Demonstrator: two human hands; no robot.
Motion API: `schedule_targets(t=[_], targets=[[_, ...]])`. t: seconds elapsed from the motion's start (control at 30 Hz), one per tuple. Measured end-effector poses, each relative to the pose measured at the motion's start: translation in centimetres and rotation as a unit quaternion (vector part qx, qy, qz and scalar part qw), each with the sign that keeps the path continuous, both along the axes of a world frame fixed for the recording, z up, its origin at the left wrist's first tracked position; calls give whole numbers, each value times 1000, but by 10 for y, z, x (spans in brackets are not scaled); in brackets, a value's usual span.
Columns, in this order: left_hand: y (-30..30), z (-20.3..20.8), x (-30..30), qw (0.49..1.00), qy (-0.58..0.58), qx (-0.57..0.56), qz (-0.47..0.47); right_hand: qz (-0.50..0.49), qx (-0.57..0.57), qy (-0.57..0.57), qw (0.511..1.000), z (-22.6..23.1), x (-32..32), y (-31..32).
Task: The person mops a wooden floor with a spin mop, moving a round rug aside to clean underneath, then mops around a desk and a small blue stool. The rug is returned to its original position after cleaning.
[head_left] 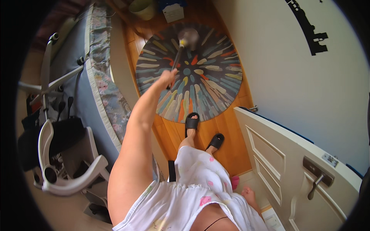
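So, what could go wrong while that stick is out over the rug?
The left black slipper is at the edge of the round rug, so a toe might catch and trip the person. The stick in the left hand could knock the pale bin if pushed too far. Stepping back carelessly might mean bumping the open door.

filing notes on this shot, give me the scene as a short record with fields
left hand: closed round a dark stick
stick's far end: pale, blurred, over a round patterned rug
right hand: low, near a pink thing; grip unclear
feet: black slippers, left one at the rug's edge
left side: white-framed chair
right side: white door, dark handle
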State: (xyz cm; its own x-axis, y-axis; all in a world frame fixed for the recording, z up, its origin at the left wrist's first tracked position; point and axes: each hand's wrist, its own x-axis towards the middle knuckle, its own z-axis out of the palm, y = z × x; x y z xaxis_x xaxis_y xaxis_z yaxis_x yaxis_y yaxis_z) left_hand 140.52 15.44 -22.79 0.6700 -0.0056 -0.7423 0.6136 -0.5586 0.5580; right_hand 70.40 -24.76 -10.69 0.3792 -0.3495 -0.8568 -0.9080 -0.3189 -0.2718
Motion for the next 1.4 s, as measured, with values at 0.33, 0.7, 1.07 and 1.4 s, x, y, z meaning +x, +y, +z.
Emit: schedule_targets(t=[0.33, 0.7, 1.07, 1.4], targets=[[-41, -116, -49, 996, 85, 38, -6, 73, -3, -56, 996, 29, 9, 66], [15, 59, -244, 911, 324, -8, -254, -138, 37, -32, 989, 35, 117, 68], [10, 89, -78, 983, 154, -96, -35, -91, 13, -22, 996, 29, 79, 70], [-105, -98, 146, 961, 90, -174, 197, 11, -68, -36, 997, 33, 51, 85]])
